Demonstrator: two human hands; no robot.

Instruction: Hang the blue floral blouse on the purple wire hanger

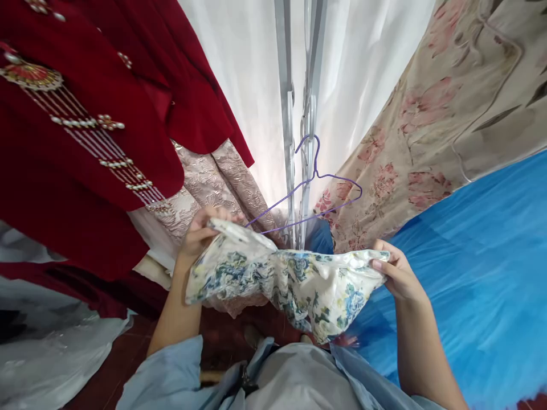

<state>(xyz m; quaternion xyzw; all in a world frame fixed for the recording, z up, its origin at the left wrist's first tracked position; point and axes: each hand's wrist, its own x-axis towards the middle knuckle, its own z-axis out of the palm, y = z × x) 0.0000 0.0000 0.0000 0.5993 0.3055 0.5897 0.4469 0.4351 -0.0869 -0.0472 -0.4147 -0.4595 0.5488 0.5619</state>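
A cream garment with blue flower print [277, 279] hangs stretched between both hands at chest height. My left hand [200, 230] grips its left end, and a thin purple wire hanger [316, 188] rises from that hand toward the metal frame. My right hand [395, 270] pinches the garment's right edge with thumb and fingers. The hanger's lower wire passes just behind the garment's top edge; whether it is inside the cloth is hidden.
Dark red beaded garments [85, 142] hang at the left, with pink brocade [213, 182] beside them. An upright metal frame [299, 114] stands ahead before a white curtain. Beige rose-print fabric [448, 114] and blue plastic sheeting [482, 267] fill the right. Clear plastic [51, 353] lies lower left.
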